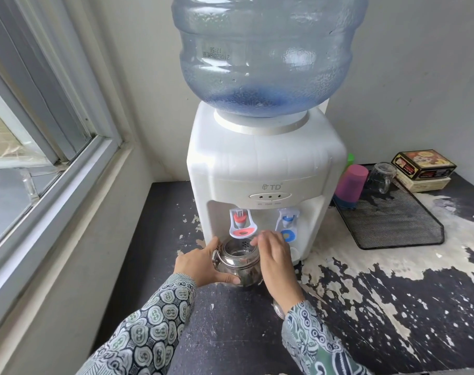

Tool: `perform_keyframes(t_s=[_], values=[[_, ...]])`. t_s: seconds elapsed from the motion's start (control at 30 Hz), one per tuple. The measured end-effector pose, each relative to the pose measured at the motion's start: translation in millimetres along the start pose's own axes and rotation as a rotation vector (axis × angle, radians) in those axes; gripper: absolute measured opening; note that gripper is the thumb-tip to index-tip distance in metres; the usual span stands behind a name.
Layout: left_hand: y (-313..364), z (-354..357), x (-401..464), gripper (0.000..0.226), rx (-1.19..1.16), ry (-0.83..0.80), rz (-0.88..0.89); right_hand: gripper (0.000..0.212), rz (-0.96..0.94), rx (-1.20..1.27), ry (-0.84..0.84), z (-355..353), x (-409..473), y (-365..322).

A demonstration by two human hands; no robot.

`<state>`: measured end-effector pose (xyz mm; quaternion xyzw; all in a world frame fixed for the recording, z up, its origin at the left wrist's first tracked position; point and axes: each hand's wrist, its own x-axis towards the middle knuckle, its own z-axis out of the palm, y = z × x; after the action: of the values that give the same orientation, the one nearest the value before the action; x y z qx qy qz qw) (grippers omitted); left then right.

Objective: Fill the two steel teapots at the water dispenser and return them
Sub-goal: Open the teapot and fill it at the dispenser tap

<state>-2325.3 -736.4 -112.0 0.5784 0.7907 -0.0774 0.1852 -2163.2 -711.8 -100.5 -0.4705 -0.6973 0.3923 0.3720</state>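
One steel teapot [238, 262] stands lidless on the table under the red tap [242, 224] of the white water dispenser [262, 163]; a perforated strainer shows inside it. My left hand [203, 266] grips its left side, thumb low and fingers round the handle side. My right hand [276, 261] lies with straight fingers against the pot's right rim, fingertips just below the red tap lever. The blue tap [287, 226] is to the right. A small steel piece [278, 309], perhaps the lid, lies under my right wrist. No second teapot is in view.
A large water bottle [262, 50] tops the dispenser. To the right a black mesh tray [392, 223] carries a pink cup [350, 182] and a glass mug [382, 175], with stacked boxes [424, 163] behind. A window [40, 131] and wall close the left side. The tabletop [365, 307] is peeling.
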Motion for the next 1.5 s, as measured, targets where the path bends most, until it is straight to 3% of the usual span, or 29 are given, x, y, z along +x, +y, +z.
perform_keyframes(t_s=[0.2, 0.37, 0.8, 1.37, 1.5], values=[[-2, 0, 0, 0.120, -0.018, 0.004, 0.003, 0.053, 0.005, -0.054, -0.112, -20, 29, -28], [-2, 1, 0, 0.122, -0.031, 0.004, 0.006, 0.040, 0.040, -0.070, -0.173, -24, 37, -26], [-4, 3, 1, 0.121, -0.047, 0.025, 0.021, 0.033, 0.168, 0.120, -0.264, -35, 36, -32], [-4, 3, 2, 0.125, -0.037, 0.024, 0.015, 0.026, 0.130, 0.270, -0.175, -20, 26, -15], [-3, 1, 0, 0.131, -0.054, 0.017, 0.018, 0.022, 0.079, 0.194, -0.139, -8, 20, -3]])
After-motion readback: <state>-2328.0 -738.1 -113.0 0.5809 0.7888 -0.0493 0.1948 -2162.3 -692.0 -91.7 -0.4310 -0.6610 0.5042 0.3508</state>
